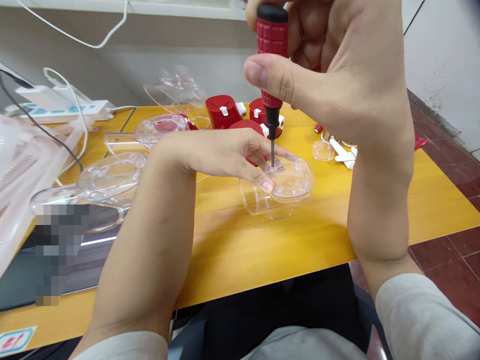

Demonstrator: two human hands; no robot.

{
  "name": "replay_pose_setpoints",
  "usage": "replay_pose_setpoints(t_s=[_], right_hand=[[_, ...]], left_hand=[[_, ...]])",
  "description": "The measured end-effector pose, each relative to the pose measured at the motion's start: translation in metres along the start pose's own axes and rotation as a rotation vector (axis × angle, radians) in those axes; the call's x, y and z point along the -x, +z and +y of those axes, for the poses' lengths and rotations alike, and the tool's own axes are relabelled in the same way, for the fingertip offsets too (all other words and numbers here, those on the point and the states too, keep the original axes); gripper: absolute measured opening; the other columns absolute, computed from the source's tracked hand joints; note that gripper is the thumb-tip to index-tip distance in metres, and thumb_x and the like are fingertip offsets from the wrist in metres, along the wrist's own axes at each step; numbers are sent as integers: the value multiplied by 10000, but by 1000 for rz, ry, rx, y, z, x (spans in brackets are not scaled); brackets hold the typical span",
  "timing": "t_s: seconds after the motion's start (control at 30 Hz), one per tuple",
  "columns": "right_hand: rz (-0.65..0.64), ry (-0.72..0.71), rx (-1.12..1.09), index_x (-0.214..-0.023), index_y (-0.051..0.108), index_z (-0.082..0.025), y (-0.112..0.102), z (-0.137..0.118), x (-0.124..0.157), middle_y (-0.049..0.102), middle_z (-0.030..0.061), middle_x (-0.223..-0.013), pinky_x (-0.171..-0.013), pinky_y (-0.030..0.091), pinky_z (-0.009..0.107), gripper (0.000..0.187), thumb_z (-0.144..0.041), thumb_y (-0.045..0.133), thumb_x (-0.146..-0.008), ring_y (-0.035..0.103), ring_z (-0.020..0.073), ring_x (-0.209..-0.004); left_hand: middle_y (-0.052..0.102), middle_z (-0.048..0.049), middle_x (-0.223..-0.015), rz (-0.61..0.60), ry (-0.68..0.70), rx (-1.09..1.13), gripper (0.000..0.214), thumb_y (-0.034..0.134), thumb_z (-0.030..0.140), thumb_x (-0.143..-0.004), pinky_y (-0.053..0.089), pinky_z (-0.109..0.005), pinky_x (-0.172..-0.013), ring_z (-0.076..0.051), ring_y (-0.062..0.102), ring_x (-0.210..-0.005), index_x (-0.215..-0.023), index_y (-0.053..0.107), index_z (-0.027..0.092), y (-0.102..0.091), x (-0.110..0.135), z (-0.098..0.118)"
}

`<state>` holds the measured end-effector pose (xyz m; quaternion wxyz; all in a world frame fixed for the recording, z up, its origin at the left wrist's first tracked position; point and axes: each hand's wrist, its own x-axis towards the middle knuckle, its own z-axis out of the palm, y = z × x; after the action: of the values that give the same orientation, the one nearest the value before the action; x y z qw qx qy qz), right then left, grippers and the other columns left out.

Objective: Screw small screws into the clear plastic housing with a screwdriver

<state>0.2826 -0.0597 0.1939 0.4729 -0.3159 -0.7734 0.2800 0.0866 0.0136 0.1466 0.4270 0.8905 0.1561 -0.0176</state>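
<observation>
My right hand is raised and shut on a red-handled precision screwdriver, with the thumb pressed against the handle. Its thin steel shaft points straight down into a post on a transparent moulded plastic shell. My left hand reaches across from the left and grips that shell with its fingertips, steadying it on the table. The shell's underside is partly hidden behind those fingers.
On the yellow wood-grain table stand several similar transparent shells and red plastic parts. Small white parts lie at right. A power strip and white cables sit back left, a white rack at far left.
</observation>
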Motion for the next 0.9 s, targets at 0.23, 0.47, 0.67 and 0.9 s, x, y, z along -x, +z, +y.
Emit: replay_pose_setpoints(t_s=[0.23, 0.47, 0.67, 0.9], right_hand=[[-25, 3, -13, -1345, 670, -214, 0, 4, 2, 764, -31, -1231, -853, 725, 63, 723, -875, 641, -1052, 855, 102, -1297], [-55, -4, -35, -1311, 671, -207, -1, 4, 4, 758, -40, -1215, -846, 706, 29, 733, -890, 620, -1049, 853, 87, -1300], [-81, -10, -47, -1286, 671, -202, 0, 0, 2, 752, -47, -1202, -838, 687, -1, 744, -902, 597, -1046, 851, 73, -1298], [-50, -119, 97, -1239, 699, -188, -10, -15, 16, 712, -59, -1169, -782, 627, -21, 707, -863, 636, -1037, 798, 0, -1123]], left_hand=[[918, -48, -1339, -77, -3, 25, 662, 942, 694, -935, 672, -432, -1177, -347, 841, -1320, -1504, 884, 360, 1, -1, 2], [924, -51, -1351, -70, -30, -1, 595, 951, 721, -930, 670, -442, -1211, -357, 837, -1346, -1391, 933, 346, -1, 0, 1], [928, -38, -1355, -85, -28, -14, 654, 958, 766, -919, 629, -419, -1279, -343, 801, -1391, -1376, 924, 299, -2, 2, 3], [926, -55, -1284, 37, -21, -71, 521, 981, 718, -918, 694, -452, -1178, -354, 854, -1314, -1173, 926, 267, 0, 4, -6]])
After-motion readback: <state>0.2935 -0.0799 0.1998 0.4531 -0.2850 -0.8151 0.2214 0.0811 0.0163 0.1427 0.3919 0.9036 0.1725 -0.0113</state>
